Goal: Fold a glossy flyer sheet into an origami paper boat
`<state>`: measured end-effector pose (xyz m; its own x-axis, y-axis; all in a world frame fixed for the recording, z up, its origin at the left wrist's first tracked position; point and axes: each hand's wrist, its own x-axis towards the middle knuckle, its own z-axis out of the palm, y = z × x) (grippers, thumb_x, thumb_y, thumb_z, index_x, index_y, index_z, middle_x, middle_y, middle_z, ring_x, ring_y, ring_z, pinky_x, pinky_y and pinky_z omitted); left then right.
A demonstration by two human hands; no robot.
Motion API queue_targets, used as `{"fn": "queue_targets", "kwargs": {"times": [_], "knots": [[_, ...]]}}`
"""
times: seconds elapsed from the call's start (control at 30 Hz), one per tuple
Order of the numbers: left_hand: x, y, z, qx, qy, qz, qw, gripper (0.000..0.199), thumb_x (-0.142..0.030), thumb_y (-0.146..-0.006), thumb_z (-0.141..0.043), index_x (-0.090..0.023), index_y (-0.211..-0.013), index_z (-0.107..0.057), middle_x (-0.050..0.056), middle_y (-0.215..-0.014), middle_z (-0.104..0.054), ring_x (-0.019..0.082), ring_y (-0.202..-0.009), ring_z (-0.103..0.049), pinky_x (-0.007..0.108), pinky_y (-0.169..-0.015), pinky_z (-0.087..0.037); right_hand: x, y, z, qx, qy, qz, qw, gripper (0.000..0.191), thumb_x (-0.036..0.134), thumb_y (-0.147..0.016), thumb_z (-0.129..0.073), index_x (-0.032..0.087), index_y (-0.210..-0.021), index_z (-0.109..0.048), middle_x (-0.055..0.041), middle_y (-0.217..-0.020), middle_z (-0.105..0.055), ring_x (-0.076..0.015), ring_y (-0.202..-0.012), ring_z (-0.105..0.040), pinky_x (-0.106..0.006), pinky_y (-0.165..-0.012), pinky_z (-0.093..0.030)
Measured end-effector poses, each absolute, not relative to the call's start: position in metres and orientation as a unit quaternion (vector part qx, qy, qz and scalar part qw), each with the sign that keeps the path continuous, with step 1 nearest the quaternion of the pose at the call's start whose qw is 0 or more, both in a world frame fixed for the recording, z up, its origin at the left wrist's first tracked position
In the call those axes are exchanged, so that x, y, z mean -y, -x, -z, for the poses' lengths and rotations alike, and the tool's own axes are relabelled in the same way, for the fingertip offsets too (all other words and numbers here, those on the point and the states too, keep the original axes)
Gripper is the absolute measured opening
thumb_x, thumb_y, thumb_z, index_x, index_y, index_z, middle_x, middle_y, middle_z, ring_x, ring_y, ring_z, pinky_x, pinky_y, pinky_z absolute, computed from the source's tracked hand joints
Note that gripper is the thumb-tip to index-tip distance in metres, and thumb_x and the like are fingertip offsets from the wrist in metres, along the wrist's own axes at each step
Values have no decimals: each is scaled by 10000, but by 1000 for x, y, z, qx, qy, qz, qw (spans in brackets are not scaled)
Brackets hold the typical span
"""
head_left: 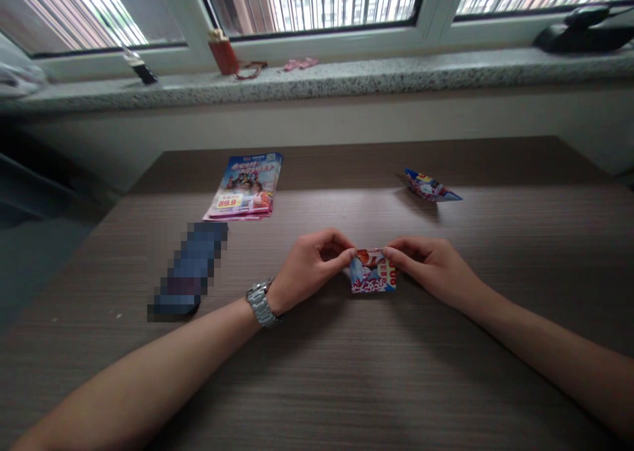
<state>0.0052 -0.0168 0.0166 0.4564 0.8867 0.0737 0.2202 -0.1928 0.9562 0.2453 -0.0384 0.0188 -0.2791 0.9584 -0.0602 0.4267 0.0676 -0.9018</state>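
Observation:
A small folded piece of printed paper (371,273), red, blue and white, is held between my two hands above the wooden table (317,385). My left hand (312,263), with a metal watch at the wrist, pinches its upper left corner between thumb and finger. At the upper right corner, my right hand (428,263) grips it the same way. Beyond my right hand lies a folded paper shape (430,187) with pointed ends. A stack of colourful printed flyers (247,185) rests at the back left.
A blurred dark, phone-like object (191,269) lies left of my left hand. On the stone windowsill (347,80) stand a red container (222,53), a small black and white item (140,67), pink pieces (300,64) and a black object (587,35).

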Motion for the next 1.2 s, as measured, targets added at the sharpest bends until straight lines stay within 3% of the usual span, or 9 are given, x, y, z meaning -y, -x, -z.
{"fn": "queue_targets", "kwargs": {"times": [0.37,0.57,0.7,0.9,1.2], "knots": [[9,-1,-17,-394,-782,-306,375,138,-300,-955,-666,-185,-969,-741,13,-921,-754,125,-816,-673,221,-762,-505,35,-247,-11,716,505,-377,300,305,462,-978,-556,218,-956,-736,-31,-847,-762,-205,-754,-674,-315,-664,-509],[9,-1,-18,-393,-776,-296,394,173,-312,-976,-626,-186,-993,-743,19,-939,-764,128,-812,-674,220,-741,-500,34,-248,-6,746,501,-331,288,277,421,-992,-549,210,-1006,-729,-47,-871,-753,-209,-779,-660,-329,-687,-501],[9,-2,-15,-406,-764,-303,399,153,-294,-956,-652,-183,-1033,-723,22,-918,-756,128,-792,-677,222,-718,-501,34,-249,-2,769,491,-275,304,264,371,-985,-584,203,-1148,-708,-73,-958,-734,-208,-804,-666,-329,-693,-522],[8,-1,-12,-413,-795,-306,323,35,-194,-910,-688,-187,-911,-723,1,-866,-729,128,-789,-644,234,-729,-472,34,-252,0,862,388,-116,306,319,272,-988,-589,240,-1300,-649,-122,-1284,-675,-279,-1164,-618,-472,-987,-522],[5,-1,-9,-420,-824,-273,266,40,-184,-923,-664,-186,-895,-693,12,-861,-696,156,-806,-616,274,-752,-461,38,-255,7,917,329,-106,200,526,277,-1015,-534,249,-1533,-449,-118,-1510,-549,-282,-1383,-524,-491,-1127,-475]]}}
